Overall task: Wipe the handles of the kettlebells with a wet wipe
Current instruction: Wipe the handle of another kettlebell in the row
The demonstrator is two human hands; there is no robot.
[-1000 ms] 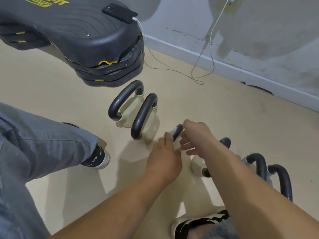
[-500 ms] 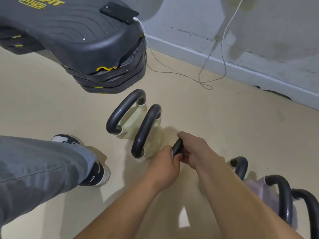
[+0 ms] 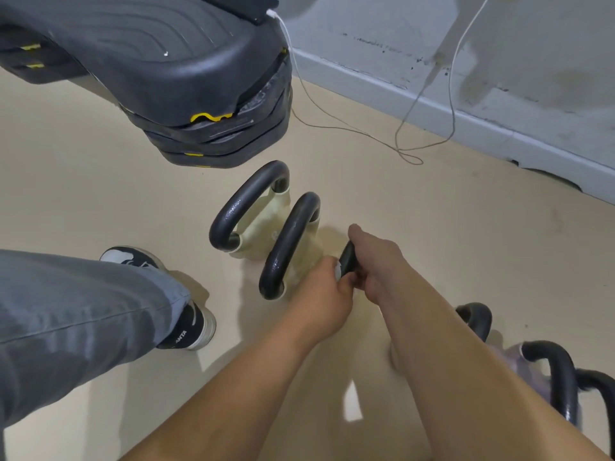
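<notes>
Two cream kettlebells with black handles stand side by side on the floor, one further back (image 3: 248, 201) and one nearer (image 3: 289, 242). Right of them, my right hand (image 3: 377, 261) grips the black handle (image 3: 347, 259) of a third kettlebell, whose body is hidden under my hands. My left hand (image 3: 322, 296) pinches a small white wet wipe (image 3: 338, 271) against the lower end of that handle. Three more black-handled kettlebells sit at the lower right, one (image 3: 476, 319) just behind my right forearm and two (image 3: 562, 377) near the frame edge.
A black step platform (image 3: 149, 61) with a phone (image 3: 246, 5) on top fills the upper left. A white cable (image 3: 332, 124) trails from it across the floor to the wall. My grey-trousered leg and black shoe (image 3: 191, 327) stand at the left.
My right hand has closed round the third kettlebell's handle, and both hands with it have shifted closer to the two cream kettlebells. My left foot stepped forward.
</notes>
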